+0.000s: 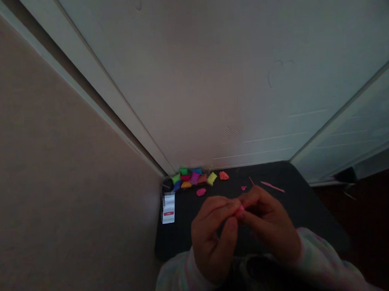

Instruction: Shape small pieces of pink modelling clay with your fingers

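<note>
Between my fingertips is a small piece of pink modelling clay, largely covered by the fingers. My left hand pinches it from the left, thumb below and fingers above. From the right, my right hand closes thumb and forefinger on the same piece. Both hands are above the front half of a dark table. Beyond them lie a flat pink clay lump, a tiny pink clay bit and an orange-red clay lump.
Several coloured clay packets are heaped at the back left, against a white panel. A lit phone rests at the left edge. A pink flat tool and a thin reddish stick lie at the back right.
</note>
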Available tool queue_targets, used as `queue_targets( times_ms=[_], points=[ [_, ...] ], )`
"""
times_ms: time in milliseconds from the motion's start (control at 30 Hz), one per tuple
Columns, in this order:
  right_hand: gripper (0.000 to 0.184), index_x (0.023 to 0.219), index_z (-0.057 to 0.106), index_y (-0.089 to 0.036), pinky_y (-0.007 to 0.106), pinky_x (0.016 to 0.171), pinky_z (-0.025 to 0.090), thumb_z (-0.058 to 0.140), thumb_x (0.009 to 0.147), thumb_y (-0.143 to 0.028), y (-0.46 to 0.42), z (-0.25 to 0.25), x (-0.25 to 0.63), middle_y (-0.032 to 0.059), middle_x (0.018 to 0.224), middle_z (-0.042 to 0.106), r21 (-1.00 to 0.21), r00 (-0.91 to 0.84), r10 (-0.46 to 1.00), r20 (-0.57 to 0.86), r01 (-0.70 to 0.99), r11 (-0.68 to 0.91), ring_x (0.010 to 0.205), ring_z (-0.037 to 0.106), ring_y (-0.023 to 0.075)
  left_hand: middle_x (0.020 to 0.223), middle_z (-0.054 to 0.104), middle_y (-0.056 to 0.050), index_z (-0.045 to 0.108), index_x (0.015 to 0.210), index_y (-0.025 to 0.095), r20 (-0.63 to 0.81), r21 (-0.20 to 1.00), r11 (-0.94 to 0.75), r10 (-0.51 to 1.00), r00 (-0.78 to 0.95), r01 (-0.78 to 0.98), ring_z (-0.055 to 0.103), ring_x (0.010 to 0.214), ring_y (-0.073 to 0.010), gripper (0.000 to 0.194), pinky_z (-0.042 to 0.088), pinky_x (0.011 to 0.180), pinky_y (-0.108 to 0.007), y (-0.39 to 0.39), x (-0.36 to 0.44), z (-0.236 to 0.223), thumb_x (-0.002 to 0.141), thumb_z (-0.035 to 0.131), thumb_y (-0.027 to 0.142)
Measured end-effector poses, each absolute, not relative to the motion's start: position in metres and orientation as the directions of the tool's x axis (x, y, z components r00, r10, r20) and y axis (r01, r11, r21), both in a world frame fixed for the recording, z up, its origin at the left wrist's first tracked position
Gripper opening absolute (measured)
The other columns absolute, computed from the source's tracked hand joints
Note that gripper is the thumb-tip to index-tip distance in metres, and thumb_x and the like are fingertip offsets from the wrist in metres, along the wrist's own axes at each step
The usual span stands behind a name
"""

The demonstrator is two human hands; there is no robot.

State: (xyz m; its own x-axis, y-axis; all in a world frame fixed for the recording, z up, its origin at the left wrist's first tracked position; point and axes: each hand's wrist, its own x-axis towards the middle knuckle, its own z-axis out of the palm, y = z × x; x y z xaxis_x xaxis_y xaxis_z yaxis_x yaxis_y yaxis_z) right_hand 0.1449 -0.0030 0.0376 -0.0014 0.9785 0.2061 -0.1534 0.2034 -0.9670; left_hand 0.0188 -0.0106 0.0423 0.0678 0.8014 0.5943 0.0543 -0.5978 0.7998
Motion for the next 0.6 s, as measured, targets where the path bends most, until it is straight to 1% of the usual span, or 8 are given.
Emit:
queue_targets(
  times_ms=[100,200,333,400,467,533,600],
  points=[
    [0.002,0.079,0.062,-0.021,0.022,0.062,0.052,0.061,0.077,-0.022,-0.0002,0.0365,0.1464,0.0001,0.071,0.065,-0.97,-0.049,0.972,0.228,-0.101,0.222,0.067,0.064,0.012,0.105,0.065,-0.006,0.059,0.111,0.021,0.54,0.838,-0.542,0.841,0.039,0.069,0.057,0.101,-0.0186,0.032,0.048,0.086,-0.032,-0.0141,0.0184,0.0398,0.083,0.045,0.013],
    [0.008,0.088,0.061,-0.022,0.023,0.065,0.053,0.055,0.082,-0.021,0.0023,0.0358,0.1469,0.0021,0.077,0.067,-0.956,-0.029,0.956,0.29,-0.04,0.289,0.071,0.065,0.0131,0.117,0.06,-0.007,0.048,0.124,0.023,0.498,0.855,-0.504,0.864,0.077,0.12,0.054,0.109,-0.0197,0.042,0.045,0.092,-0.034,-0.0166,0.0175,0.0384,0.084,0.044,0.012],
    [0.012,0.091,0.061,-0.023,0.025,0.064,0.053,0.052,0.083,-0.02,0.0035,0.0327,0.1468,0.0028,0.08,0.068,-0.916,0.036,0.925,0.378,0.159,0.368,0.07,0.065,0.0139,0.129,0.052,-0.006,0.036,0.132,0.025,0.516,0.817,-0.538,0.843,0.154,0.208,0.047,0.119,-0.0204,0.052,0.038,0.101,-0.034,-0.0158,0.0179,0.0376,0.083,0.045,0.012],
    [0.015,0.094,0.06,-0.023,0.026,0.066,0.053,0.055,0.08,-0.021,0.0041,0.0312,0.1469,0.0034,0.083,0.069,-0.882,0.022,0.91,0.414,0.257,0.395,0.073,0.066,0.0153,0.134,0.047,-0.006,0.031,0.135,0.025,0.505,0.818,-0.534,0.845,0.177,0.213,0.041,0.124,-0.0213,0.054,0.034,0.104,-0.035,-0.0153,0.0181,0.0375,0.084,0.044,0.015],
    [0.019,0.095,0.059,-0.023,0.026,0.066,0.053,0.061,0.076,-0.022,0.0052,0.0309,0.1471,0.0029,0.084,0.07,-0.846,0.008,0.891,0.453,0.32,0.427,0.073,0.066,0.016,0.137,0.042,-0.007,0.028,0.136,0.025,0.494,0.831,-0.525,0.849,0.19,0.185,0.038,0.126,-0.0221,0.053,0.031,0.105,-0.036,-0.0156,0.0179,0.0381,0.085,0.042,0.019],
    [0.017,0.089,0.059,-0.022,0.024,0.064,0.053,0.064,0.073,-0.022,0.0065,0.0322,0.1475,0.0014,0.079,0.07,-0.804,0.01,0.868,0.496,0.383,0.455,0.068,0.066,0.0152,0.137,0.042,-0.007,0.029,0.136,0.024,0.486,0.846,-0.514,0.853,0.187,0.145,0.038,0.126,-0.0219,0.051,0.032,0.105,-0.035,-0.0167,0.0176,0.0387,0.086,0.041,0.022],
    [0.009,0.083,0.059,-0.022,0.022,0.059,0.051,0.062,0.074,-0.021,0.0073,0.0345,0.1486,0.0,0.073,0.069,-0.752,-0.002,0.842,0.539,0.449,0.483,0.062,0.065,0.0134,0.134,0.046,-0.007,0.031,0.135,0.024,0.476,0.861,-0.497,0.862,0.175,0.106,0.041,0.124,-0.0207,0.05,0.034,0.103,-0.032,-0.0177,0.0176,0.0384,0.087,0.042,0.023]
  ],
)
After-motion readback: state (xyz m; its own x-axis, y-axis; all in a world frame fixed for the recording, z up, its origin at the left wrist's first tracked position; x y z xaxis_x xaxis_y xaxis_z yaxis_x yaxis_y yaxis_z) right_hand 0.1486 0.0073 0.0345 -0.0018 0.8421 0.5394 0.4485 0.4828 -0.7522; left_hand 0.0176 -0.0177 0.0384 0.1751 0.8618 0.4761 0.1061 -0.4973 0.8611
